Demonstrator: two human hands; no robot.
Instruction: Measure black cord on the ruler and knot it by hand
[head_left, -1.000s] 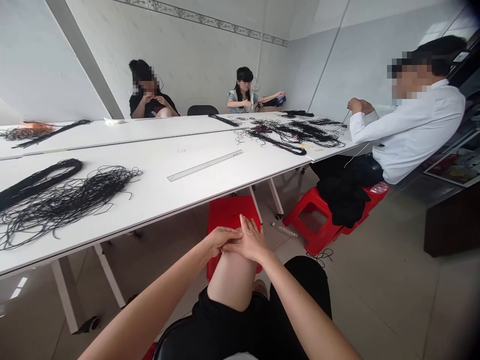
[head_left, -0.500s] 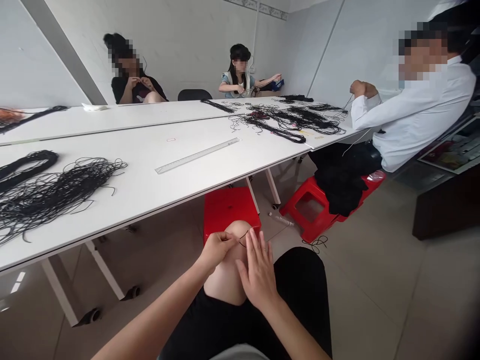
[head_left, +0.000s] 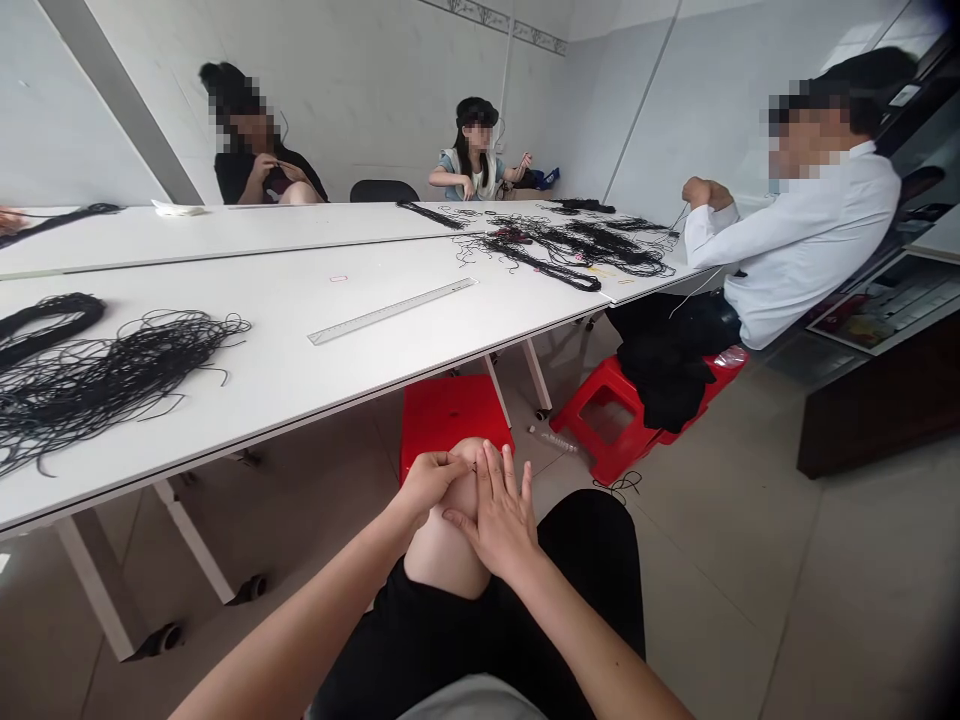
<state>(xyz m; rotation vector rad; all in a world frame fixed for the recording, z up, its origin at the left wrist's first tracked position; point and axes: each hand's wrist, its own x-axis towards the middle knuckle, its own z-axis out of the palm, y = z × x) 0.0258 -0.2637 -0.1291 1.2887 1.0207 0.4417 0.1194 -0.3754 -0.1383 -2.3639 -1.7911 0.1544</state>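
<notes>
Both of my hands rest on my bare left knee (head_left: 442, 545), below the table edge. My left hand (head_left: 427, 482) has its fingers pinched together at the top of the knee, on something too small to make out. My right hand (head_left: 496, 515) lies flat on the knee with fingers stretched out and together, its fingertips beside the left hand's pinch. A heap of black cords (head_left: 97, 375) lies on the white table (head_left: 315, 370) at the left, out of reach of both hands. A long clear ruler (head_left: 391, 310) lies mid-table.
Red stools (head_left: 448, 412) stand under the table, with a small bottle (head_left: 551, 440) on the floor. A person in a white shirt (head_left: 802, 250) sits at right by more black cords (head_left: 577, 245). Two other people sit at the far side.
My right hand slid back along the knee and then forward again to meet the left hand. The view shifted slightly left and down.
</notes>
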